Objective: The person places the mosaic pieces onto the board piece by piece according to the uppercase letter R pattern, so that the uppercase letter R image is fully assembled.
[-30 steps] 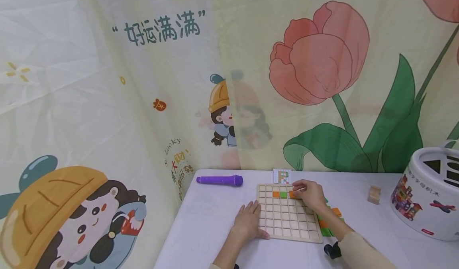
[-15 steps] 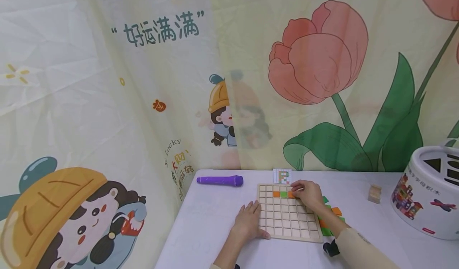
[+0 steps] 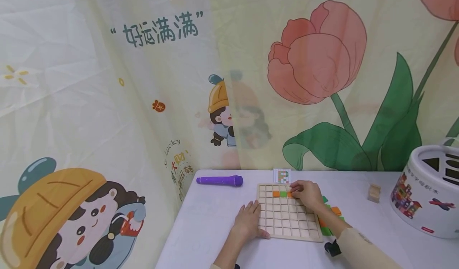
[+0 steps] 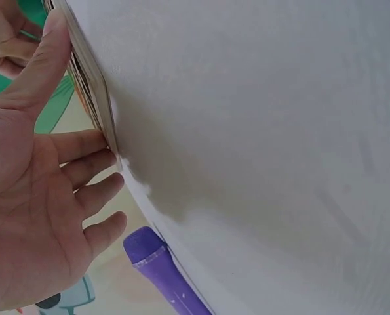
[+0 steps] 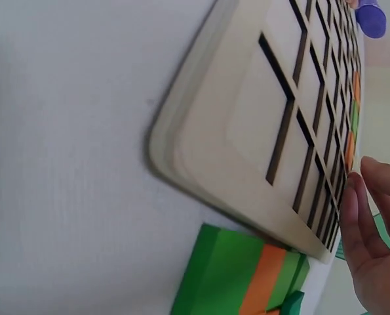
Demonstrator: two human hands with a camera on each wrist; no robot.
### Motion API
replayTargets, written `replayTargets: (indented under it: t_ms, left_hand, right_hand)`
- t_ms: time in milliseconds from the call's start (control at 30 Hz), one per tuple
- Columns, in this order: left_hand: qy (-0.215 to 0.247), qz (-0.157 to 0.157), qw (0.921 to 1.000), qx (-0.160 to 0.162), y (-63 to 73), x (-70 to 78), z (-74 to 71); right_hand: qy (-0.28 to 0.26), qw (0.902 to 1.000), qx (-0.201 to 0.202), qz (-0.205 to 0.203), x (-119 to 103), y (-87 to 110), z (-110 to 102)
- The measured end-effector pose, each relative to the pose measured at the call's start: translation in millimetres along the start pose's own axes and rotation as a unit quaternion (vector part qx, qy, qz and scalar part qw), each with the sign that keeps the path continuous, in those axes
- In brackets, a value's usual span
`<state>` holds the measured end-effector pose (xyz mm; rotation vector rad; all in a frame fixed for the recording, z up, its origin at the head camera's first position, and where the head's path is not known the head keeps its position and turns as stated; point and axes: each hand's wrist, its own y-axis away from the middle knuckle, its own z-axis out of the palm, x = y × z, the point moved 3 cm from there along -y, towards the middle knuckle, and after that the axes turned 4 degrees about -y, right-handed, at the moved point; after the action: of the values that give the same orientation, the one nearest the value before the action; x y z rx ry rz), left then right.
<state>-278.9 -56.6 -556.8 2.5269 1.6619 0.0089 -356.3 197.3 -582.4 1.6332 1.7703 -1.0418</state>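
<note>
A wooden grid board (image 3: 287, 221) lies on the white table, with an orange tile (image 3: 276, 194), a green tile (image 3: 283, 194) and another orange tile (image 3: 290, 195) in one row near its far side. My left hand (image 3: 246, 222) rests against the board's left edge, fingers extended; in the left wrist view its thumb and index fingertip touch the edge. My right hand (image 3: 309, 195) is over the far right part of the board, thumb and fingertips close together beside the right orange tile. Whether a tile is between those fingertips is hidden.
Loose green and orange tiles (image 5: 231, 272) lie along the board's right side. A small pattern card (image 3: 282, 175) sits behind the board. A purple toy microphone (image 3: 220, 180) lies to the left. Off to the right are a small wooden block (image 3: 374, 193) and a white bucket (image 3: 426, 197).
My right fingertips have shifted slightly left at the same spot by the right orange tile. A pale edge seen near them a second ago no longer shows. My left hand stays put.
</note>
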Motion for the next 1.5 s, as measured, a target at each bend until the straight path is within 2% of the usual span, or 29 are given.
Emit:
replayTargets:
  t_ms: [300,567,867,1100,1500]
  left_hand:
    - [0.002,-0.004,1.0,0.001,0.7,-3.7,-0.2]
    - [0.002,0.003,1.0,-0.003,1.1,-3.5,2.1]
    - [0.006,0.001,1.0,0.001,0.2,-3.8,1.9]
    - [0.006,0.002,1.0,-0.001,-0.5,-4.0,2.5]
    - [0.003,0.006,1.0,0.001,-0.7,0.4,1.4]
  right_hand:
    - [0.01,0.9992,0.033,0.019,-4,8.8,-26]
    - [0.033,0.9976,0.06,0.008,7,17.6,-51]
    - [0.06,0.9968,0.043,0.031,27,23.7,-72]
    - [0.089,0.9943,0.006,0.059,42,28.9,-77]
    - [0.09,0.9952,0.008,0.038,41,34.4,-77]
